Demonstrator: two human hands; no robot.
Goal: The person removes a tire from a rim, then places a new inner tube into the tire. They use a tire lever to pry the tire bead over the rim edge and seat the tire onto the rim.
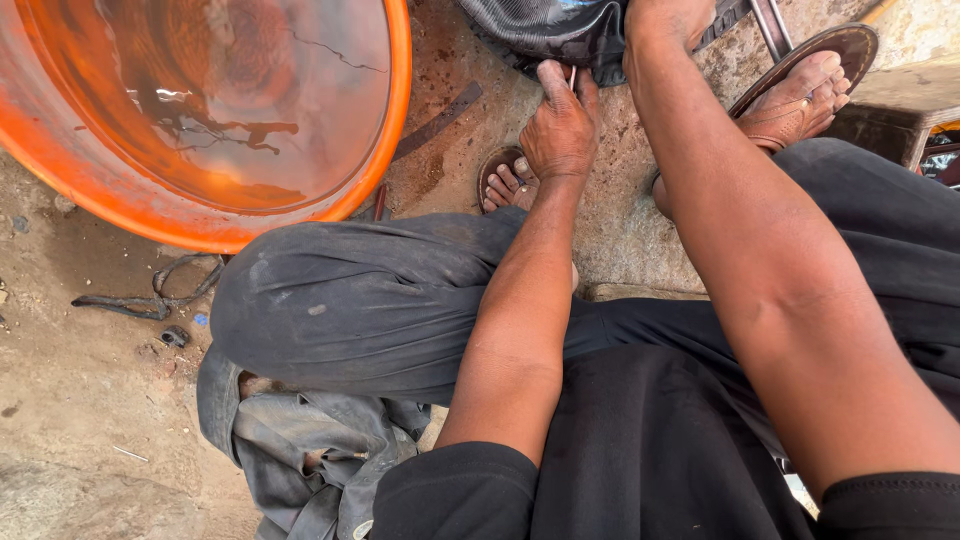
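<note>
My left hand (560, 125) reaches forward over my knee, fingers pinched on a thin pale piece at the edge of a black rubber tyre or tube (545, 30) lying on the ground at the top of the view. Higher up, my right hand (665, 20) presses on the same black rubber; its fingers run out of the frame, so its grip is hidden. Both forearms stretch out from black sleeves. My sandalled feet (800, 95) rest on the stone floor beside the rubber.
A large orange basin (395, 120) filled with murky water stands at the upper left. Metal scraps and a bent wire (150, 300) lie on the dirt. Grey rags (300, 450) sit under my left knee. A wooden block (905, 110) is at the right edge.
</note>
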